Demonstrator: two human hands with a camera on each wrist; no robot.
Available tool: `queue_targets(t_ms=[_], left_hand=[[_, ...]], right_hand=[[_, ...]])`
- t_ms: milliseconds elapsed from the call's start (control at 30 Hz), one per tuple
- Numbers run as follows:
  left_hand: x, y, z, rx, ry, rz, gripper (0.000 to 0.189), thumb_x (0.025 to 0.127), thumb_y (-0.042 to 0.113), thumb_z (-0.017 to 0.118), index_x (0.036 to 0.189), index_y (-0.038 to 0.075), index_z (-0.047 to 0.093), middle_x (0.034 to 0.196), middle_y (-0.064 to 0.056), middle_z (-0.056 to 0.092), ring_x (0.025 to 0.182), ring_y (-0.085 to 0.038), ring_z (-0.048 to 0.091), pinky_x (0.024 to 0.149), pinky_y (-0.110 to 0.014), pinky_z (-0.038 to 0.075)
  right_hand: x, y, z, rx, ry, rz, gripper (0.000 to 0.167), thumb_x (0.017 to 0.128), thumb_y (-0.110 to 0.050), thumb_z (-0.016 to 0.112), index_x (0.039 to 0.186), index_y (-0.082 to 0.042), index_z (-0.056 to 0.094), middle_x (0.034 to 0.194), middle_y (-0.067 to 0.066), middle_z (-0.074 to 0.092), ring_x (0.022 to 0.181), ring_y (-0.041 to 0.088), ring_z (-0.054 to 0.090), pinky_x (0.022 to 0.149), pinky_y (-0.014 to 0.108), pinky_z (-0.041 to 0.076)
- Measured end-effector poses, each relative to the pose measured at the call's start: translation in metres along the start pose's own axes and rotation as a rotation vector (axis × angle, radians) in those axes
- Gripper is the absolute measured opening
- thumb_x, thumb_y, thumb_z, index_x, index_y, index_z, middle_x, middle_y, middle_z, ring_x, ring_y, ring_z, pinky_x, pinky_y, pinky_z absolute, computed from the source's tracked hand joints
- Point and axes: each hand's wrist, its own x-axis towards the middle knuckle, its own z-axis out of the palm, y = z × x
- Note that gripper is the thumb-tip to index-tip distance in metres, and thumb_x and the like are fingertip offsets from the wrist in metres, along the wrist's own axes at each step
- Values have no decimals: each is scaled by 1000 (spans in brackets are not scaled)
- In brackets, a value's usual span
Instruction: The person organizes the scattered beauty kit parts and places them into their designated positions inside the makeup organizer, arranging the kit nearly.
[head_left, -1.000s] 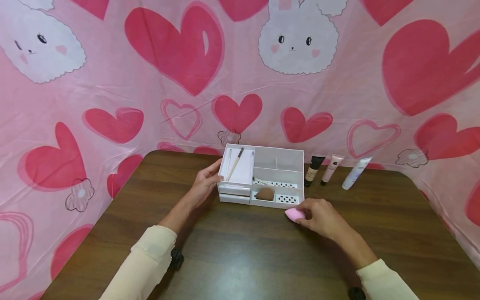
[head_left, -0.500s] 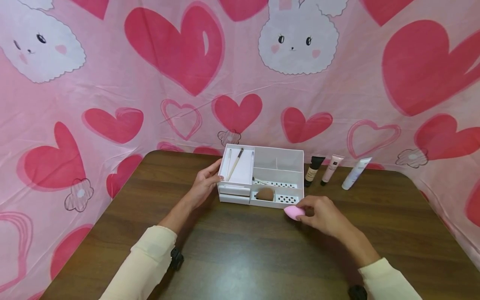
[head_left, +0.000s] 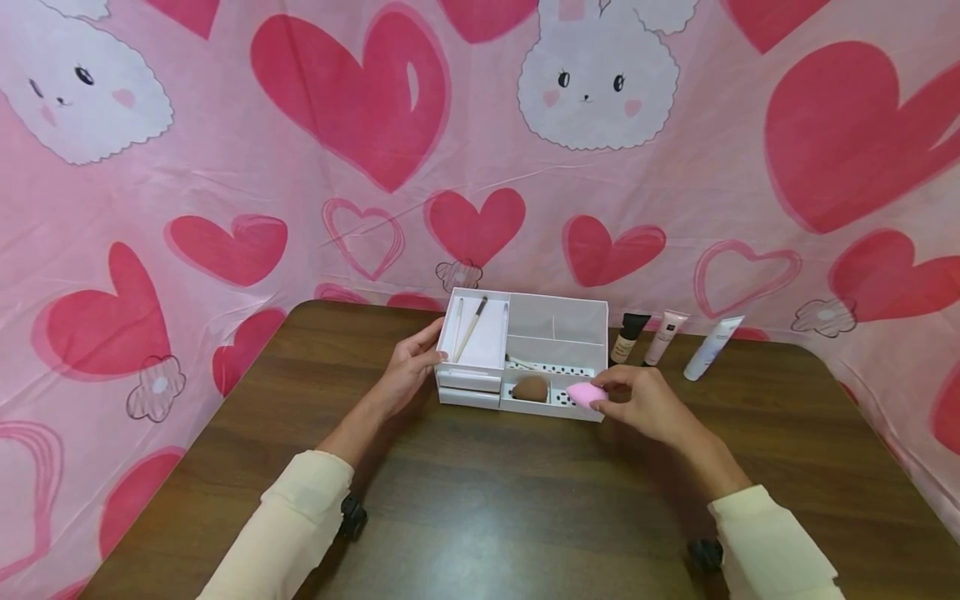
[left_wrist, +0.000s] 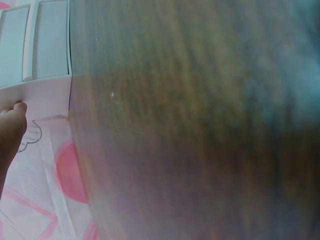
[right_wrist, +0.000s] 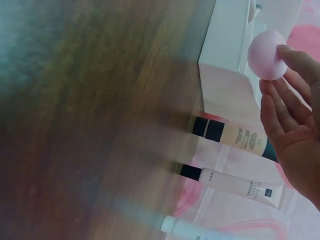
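Observation:
A pink teardrop makeup sponge (head_left: 585,394) is pinched between the thumb and fingers of my right hand (head_left: 645,406), above the front right compartment of a white makeup organizer (head_left: 552,409). The right wrist view shows the sponge's rounded end (right_wrist: 266,56) beside the fingers. My left hand (head_left: 407,367) touches the organizer's left side wall with extended fingers, some partly hidden. In the front compartment next to the sponge sits a brown makeup sponge or brush head (head_left: 530,388); which one I cannot tell. A slim brush (head_left: 471,327) lies on the organizer's top left tray.
Three tubes stand right of the organizer: a beige one with a black end (head_left: 628,338), a pink one (head_left: 664,337) and a white one (head_left: 712,348). The wooden table (head_left: 465,500) reaches back to a pink heart-patterned cloth (head_left: 480,150).
My right hand has raised the pink sponge from in front of the organizer to above its front right compartment. My left hand stays at the side wall.

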Motion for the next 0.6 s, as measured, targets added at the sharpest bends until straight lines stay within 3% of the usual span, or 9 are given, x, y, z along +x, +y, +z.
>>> queue_targets(t_ms=[333,600], left_hand=[[0,1,1,-12,15,-11,71,94,-11,42,159,-7,14,171,-19,10,157,-33,13,99,-8,44],[0,2,1,4,25,-21,70,95,-11,43,159,-7,16,171,-19,12,157,-32,14,109,-15,39]], right_hand=[[14,6,3,-77,-67,14,25,82,-10,83,106,-5,78,98,9,77,84,18,63,82,42,59],[14,5,5,-91,-96,20,27,82,-10,82,109,-6,78,102,9,77,87,20,63,85,46,59]])
